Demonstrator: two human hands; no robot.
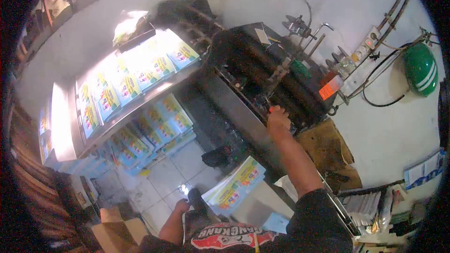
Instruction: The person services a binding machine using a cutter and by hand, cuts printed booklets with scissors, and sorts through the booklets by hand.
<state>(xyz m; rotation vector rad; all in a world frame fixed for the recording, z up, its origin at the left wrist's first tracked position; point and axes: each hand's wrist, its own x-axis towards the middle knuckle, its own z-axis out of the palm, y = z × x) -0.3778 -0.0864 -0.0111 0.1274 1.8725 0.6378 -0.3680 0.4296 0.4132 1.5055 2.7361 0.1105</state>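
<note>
My right hand reaches forward to the front of a large black machine. Its fingers are curled at a small red-orange part, and what lies inside them is hidden. Low in the view, my left hand is beside a dark, rounded shape near my body; its fingers are too small and unclear to read. Between my arms, a pile of printed booklets with yellow, green and light blue covers lies on a pale surface.
Rows of the same booklets cover a brightly lit metal table at left, with more stacks below. Wire spools, a power strip and a green helmet are at right. An open cardboard box stands lower left.
</note>
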